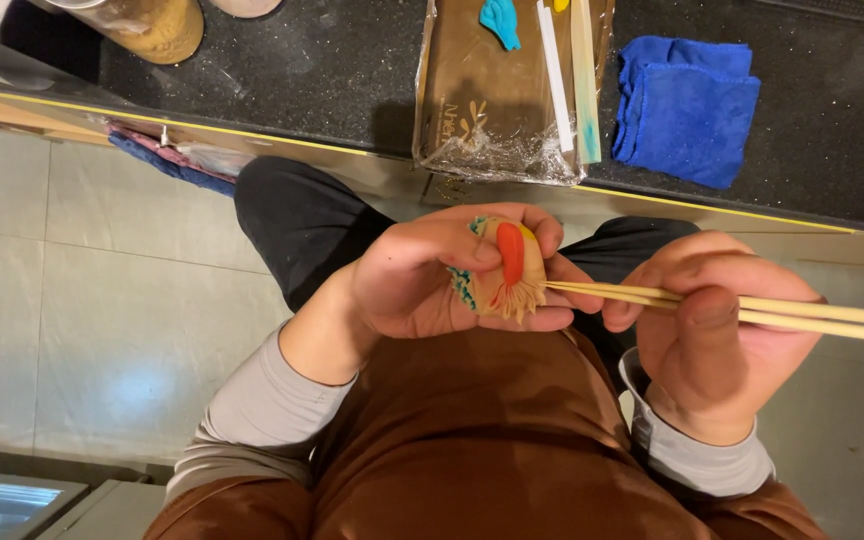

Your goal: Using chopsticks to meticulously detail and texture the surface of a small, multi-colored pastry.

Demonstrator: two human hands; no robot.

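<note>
Looking down through the head camera, I saw the left hand [422, 280] curled around a small tan dough figure [500, 275], the fingers wrapped over its top and the thumb under it, so it sat pinched in the grip just in front of the person's chest. The figure carried a red-orange strip [510, 252] down its face, a fringe of thin tan strands at the bottom and a teal edge on its left side. The right hand [712, 330] was closed on a pair of bamboo sticks [812, 315], thumb pressed on top, and their tips touched the figure at the fringe. Beyond the hands, on the dark counter [332, 70], I saw a brown block wrapped in clear film [487, 100] with a teal piece [500, 22] and flat sticks [572, 80] on it, and a folded blue cloth [687, 105] just beside it.
</note>
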